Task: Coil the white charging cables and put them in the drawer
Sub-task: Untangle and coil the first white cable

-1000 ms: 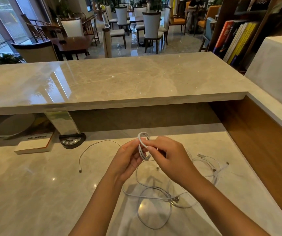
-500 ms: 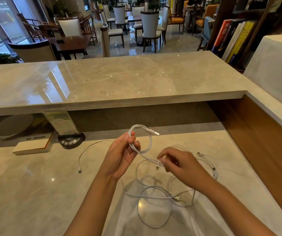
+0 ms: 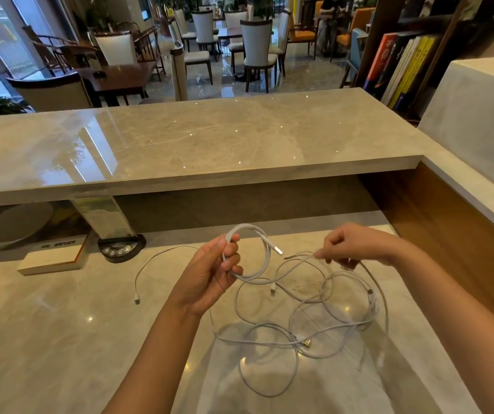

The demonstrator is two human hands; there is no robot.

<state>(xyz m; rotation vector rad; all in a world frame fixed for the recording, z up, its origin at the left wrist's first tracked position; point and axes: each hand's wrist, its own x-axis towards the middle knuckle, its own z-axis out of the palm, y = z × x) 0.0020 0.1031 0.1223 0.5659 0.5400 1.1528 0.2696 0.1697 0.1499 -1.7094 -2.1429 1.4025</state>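
Now the left hand point(image 3: 209, 276) pinches the small white cable loop point(image 3: 251, 252); the right hand point(image 3: 356, 243) pinches the loose strand point(image 3: 299, 256) and should wrap slowly, loops even.

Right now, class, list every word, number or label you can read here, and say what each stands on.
"不" and "你": large white characters on the red book spine on the shelf at right.
Yellow book spines: dark characters, too blurred to read.
Book on the counter: dark label strip on its edge, unreadable.
Upright card in the black stand: print too small to read.
White charging cables: no markings visible.
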